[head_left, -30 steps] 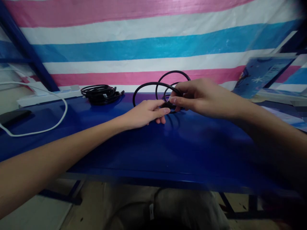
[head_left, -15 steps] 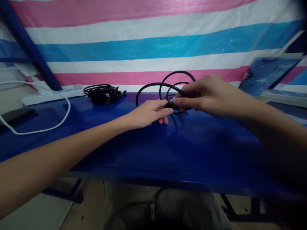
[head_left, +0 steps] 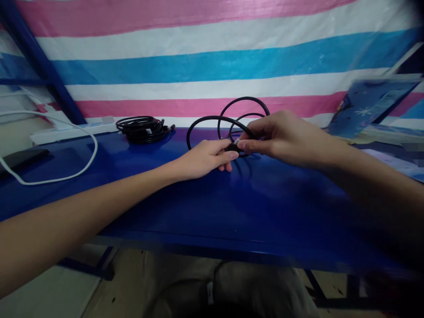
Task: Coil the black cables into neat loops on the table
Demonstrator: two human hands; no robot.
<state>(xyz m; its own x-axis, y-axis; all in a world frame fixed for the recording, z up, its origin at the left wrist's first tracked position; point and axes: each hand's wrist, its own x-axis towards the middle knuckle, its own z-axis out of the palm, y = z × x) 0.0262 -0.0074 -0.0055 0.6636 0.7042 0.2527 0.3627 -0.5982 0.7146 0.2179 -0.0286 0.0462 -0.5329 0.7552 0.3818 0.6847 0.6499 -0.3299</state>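
Note:
A black cable (head_left: pixel 232 104) stands in loose loops on the blue table (head_left: pixel 232 207), near its far edge. My left hand (head_left: pixel 205 158) rests on the table with its fingers closed round the cable's lower part. My right hand (head_left: pixel 281 138) pinches the cable's end between thumb and forefinger, right beside the left fingertips. The loops rise behind both hands.
A second coiled black cable (head_left: pixel 142 129) lies at the back left. A white cable (head_left: pixel 66 176) curves over the table's left side near a white power strip (head_left: pixel 69 130) and a dark phone (head_left: pixel 23 157). Blue boxes (head_left: pixel 367 106) sit at the right. A striped tarp hangs behind.
Both hands stay together on the black cable with only small shifts. The view has drifted slightly.

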